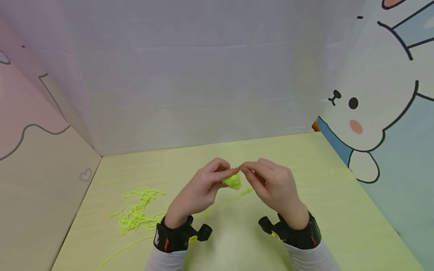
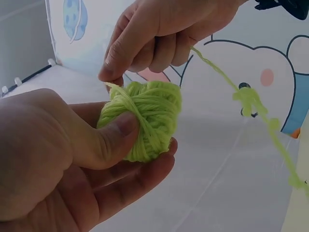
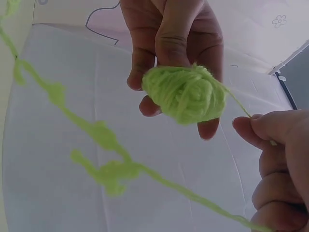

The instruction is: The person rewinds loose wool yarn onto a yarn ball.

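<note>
Currently, the left hand (image 1: 200,188) is holding the yarn ball (image 3: 186,94) between thumb and fingers, while the right hand (image 1: 276,184), just beside the ball, is pinching the strand (image 3: 236,100) leading off it. Good winding is probably calling for even tension, turning the ball between wraps and slow feeding: knotted yarn (image 3: 103,135) is hanging near the ball, and a loose tangle (image 1: 135,216) is lying left of it.

The knotted strand (image 3: 104,137) blurs in the right wrist view; head view's edge crops 2 sleeves (image 1: 167,261).
</note>
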`<act>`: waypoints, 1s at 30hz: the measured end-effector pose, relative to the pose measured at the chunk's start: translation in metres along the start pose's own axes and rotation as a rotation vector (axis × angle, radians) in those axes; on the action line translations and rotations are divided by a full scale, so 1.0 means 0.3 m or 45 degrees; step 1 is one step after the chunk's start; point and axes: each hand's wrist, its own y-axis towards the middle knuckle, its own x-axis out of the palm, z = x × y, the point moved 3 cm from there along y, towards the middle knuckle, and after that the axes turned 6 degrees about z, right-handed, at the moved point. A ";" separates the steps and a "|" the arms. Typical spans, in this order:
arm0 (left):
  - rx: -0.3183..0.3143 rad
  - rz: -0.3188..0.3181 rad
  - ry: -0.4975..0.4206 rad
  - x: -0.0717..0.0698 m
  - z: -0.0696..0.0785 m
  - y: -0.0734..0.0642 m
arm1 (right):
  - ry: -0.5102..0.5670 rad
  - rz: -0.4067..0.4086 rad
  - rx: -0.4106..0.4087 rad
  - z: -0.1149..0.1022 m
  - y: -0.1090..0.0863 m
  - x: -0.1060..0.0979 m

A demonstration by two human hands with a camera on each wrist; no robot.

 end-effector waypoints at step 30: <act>0.127 0.272 -0.053 0.050 0.044 0.035 | 0.065 0.060 0.210 0.059 -0.008 0.006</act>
